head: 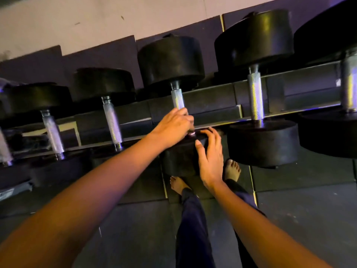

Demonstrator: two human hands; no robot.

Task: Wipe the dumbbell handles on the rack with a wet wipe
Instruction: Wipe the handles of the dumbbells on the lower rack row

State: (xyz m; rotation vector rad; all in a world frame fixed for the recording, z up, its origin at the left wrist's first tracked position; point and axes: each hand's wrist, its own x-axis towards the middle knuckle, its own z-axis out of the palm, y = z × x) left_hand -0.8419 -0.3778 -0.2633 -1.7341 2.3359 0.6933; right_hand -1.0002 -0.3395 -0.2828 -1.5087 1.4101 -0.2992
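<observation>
Dark rubber floor tiles [309, 219], pale wall [96, 20] behind, dim violet light. Metal rack [309, 74] runs across the view and carries a row of black round-headed dumbbells, handles pointing toward the person.

Obs. 1: middle dumbbell [171, 60] sits on the rack directly in front of the person. Its knurled steel handle [177, 99] shows between the far head and the hand.

Obs. 2: left hand [172, 126] is wrapped round the near end of that handle, fingers curled over the steel, just above the near head [179, 159].

Obs. 3: right hand [210, 161] lies on the near head's right side, fingers spread and fairly straight, thumb against the black rubber. It holds nothing that I can see. The two hands are close together but not touching.

Obs. 4: small pale patch [192, 134] shows under the left fingertips at the handle's base. Cannot tell whether it is a wipe or the handle's collar.

Obs. 5: neighbouring handle to the right [255, 97] and two handles to the left [112, 122] [53, 132] are bare and untouched.

Obs. 6: bare feet [232, 169] and dark trousers [193, 229] below the near head.
</observation>
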